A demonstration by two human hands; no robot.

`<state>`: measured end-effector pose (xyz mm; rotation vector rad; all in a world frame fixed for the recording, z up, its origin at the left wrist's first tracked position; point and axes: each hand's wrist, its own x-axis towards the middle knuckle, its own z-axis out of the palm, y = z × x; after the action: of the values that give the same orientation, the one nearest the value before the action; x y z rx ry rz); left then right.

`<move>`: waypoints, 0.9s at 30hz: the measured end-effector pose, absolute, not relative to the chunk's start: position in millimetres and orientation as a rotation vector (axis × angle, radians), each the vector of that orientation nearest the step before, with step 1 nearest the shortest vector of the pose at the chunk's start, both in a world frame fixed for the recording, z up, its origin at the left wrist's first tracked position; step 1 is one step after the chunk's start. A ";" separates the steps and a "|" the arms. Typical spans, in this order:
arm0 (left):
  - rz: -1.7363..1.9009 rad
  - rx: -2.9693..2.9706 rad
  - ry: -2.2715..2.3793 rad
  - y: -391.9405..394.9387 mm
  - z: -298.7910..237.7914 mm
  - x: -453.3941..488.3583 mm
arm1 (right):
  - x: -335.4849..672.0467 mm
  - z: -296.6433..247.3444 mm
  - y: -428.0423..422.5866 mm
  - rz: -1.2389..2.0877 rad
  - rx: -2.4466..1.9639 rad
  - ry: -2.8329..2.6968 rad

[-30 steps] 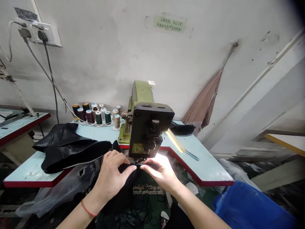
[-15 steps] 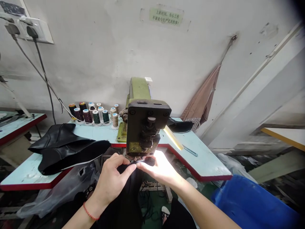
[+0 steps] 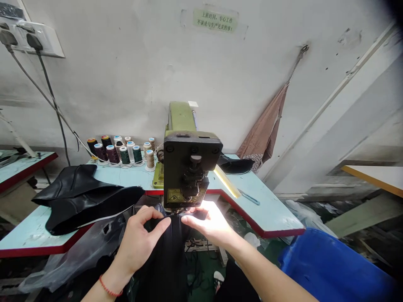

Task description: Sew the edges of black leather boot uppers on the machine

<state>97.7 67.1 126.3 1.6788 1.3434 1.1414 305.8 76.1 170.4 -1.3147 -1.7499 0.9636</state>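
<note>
A green post-bed sewing machine (image 3: pixel 185 167) stands at the middle of a light blue table (image 3: pixel 270 212) with a red edge. Under its needle lies a black leather piece (image 3: pixel 171 256) that hangs down toward me. My left hand (image 3: pixel 138 241) pinches the piece on the left of the needle. On the right side my right hand (image 3: pixel 210 226) holds the same piece, brightly lit by the machine's lamp. The fingertips of both hands nearly meet below the presser foot.
A stack of black leather pieces (image 3: pixel 82 197) lies on the table's left wing. Several thread spools (image 3: pixel 121 151) stand behind it. A blue bin (image 3: pixel 330 268) sits at lower right, a grey plastic bag (image 3: pixel 78 256) hangs at lower left. A brown cloth (image 3: pixel 264 130) hangs on the wall.
The black piece has shifted under the needle and hangs lower toward me. Both hands moved slightly with it; the view drifted a little right and down.
</note>
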 end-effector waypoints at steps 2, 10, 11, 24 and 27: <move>1.113 1.703 1.363 68.3 127.8 97.0 | 304.3 167.0 74.2 0.920 -1.313 -1.738; 1.072 1.772 1.321 75.4 131.6 101.8 | 301.8 155.1 73.3 0.868 -1.237 -1.694; 1.088 1.748 1.305 76.3 130.6 102.3 | 302.0 154.6 73.4 0.871 -1.238 -1.690; 1.074 1.719 1.352 66.1 129.7 106.4 | 294.9 179.8 77.2 1.157 -1.167 -1.710; 1.123 1.634 1.359 64.1 129.7 114.3 | 295.6 186.5 79.1 1.181 -1.188 -1.712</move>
<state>114.3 64.1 129.7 1.6344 1.3591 1.1230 295.6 79.1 186.5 -1.1881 -1.7119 1.1814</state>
